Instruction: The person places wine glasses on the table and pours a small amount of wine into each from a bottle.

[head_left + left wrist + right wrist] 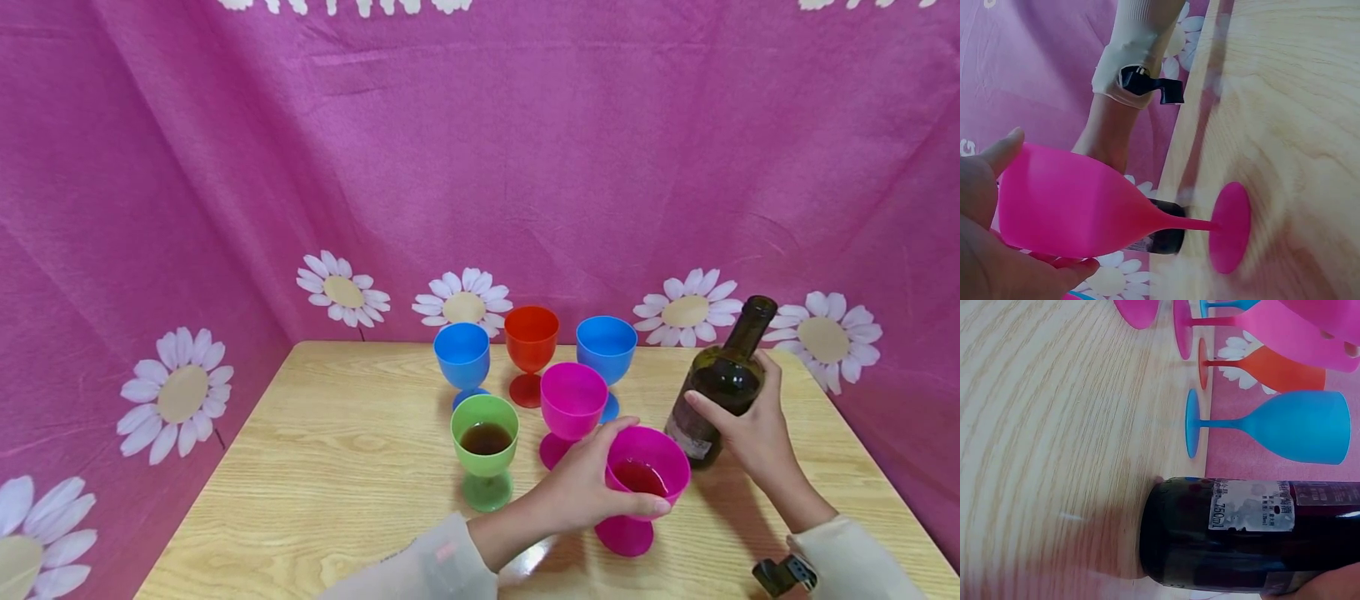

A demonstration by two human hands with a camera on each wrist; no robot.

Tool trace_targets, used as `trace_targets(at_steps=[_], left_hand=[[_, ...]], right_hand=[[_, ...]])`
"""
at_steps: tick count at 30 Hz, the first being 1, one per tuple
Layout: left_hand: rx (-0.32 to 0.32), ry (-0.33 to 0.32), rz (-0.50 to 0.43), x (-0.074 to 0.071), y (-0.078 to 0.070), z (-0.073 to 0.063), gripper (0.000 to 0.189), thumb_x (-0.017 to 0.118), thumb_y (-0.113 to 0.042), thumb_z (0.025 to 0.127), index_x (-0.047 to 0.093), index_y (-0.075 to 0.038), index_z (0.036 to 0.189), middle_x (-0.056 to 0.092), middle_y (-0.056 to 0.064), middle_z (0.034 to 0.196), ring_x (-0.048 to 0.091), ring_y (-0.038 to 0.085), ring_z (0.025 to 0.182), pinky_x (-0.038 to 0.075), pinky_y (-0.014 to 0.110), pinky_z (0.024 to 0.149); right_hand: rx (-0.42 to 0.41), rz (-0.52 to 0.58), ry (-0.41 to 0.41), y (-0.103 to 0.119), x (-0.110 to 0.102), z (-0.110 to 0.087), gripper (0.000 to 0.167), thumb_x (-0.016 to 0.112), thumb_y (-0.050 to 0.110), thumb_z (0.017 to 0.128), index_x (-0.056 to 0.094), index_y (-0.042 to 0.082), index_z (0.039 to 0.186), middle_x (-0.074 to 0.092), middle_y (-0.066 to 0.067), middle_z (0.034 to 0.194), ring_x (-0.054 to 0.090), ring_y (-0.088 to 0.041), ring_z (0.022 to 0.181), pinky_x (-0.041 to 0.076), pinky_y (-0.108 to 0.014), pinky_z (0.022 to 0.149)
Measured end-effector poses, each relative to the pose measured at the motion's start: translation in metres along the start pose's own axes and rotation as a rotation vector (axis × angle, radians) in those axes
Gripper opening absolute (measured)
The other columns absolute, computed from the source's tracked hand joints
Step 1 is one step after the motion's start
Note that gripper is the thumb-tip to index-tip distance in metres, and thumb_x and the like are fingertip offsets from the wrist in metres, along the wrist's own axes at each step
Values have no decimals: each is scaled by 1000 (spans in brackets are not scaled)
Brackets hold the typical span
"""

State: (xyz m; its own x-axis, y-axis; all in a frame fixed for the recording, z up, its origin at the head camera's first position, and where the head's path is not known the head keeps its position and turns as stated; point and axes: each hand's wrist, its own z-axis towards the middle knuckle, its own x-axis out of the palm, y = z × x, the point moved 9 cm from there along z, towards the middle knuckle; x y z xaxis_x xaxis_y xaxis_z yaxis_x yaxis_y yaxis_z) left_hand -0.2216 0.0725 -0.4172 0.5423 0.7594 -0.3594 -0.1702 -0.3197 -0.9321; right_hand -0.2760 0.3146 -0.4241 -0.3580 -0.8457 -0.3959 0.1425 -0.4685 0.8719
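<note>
My left hand (577, 487) grips the bowl of a pink goblet (647, 442) at the front right, thumb and fingers spread round its sides. Dark red liquid lies in this goblet. Its stem and round foot (1230, 228) show in the left wrist view, the foot at the tabletop. To its right, my right hand (761, 429) holds a dark green wine bottle (697, 417) round its upper body. The bottle leans slightly, neck up to the right, its base close to the tabletop. A white label (1252, 505) faces the right wrist camera.
A green goblet (487, 492) with dark liquid stands left of my left hand. Behind are another pink goblet (573, 392), a red goblet (531, 329) and two blue goblets (461, 358). A pink cloth with daisies (525, 167) hangs beyond the wooden table (322, 450).
</note>
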Motion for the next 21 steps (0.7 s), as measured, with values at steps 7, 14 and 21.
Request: trace_targets(at_steps=[7,14,21], left_hand=[[-10,-12,92,-4,-10,-3,91,88,-41,81,38,-33,156,52,-13,143,50,3,127,55,26,87],[-11,-32,205,-17,-26,-9,94,86,-48,81,36,-34,158,45,-10,152,47,11,137,56,35,96],[67,-44,282,-35,-54,-19,100,86,-50,80,31,-31,161,43,-5,155,46,13,139,53,37,103]], right_hand=[[3,2,0,0,0,0,99,79,21,93,7,31,161,36,-17,153,42,-36,135,35,-52,119],[6,12,9,1,1,0,100,78,22,93,5,32,161,35,-19,154,40,-41,136,33,-64,116],[4,6,5,1,1,0,99,79,22,93,7,32,160,35,-17,153,42,-34,135,36,-46,119]])
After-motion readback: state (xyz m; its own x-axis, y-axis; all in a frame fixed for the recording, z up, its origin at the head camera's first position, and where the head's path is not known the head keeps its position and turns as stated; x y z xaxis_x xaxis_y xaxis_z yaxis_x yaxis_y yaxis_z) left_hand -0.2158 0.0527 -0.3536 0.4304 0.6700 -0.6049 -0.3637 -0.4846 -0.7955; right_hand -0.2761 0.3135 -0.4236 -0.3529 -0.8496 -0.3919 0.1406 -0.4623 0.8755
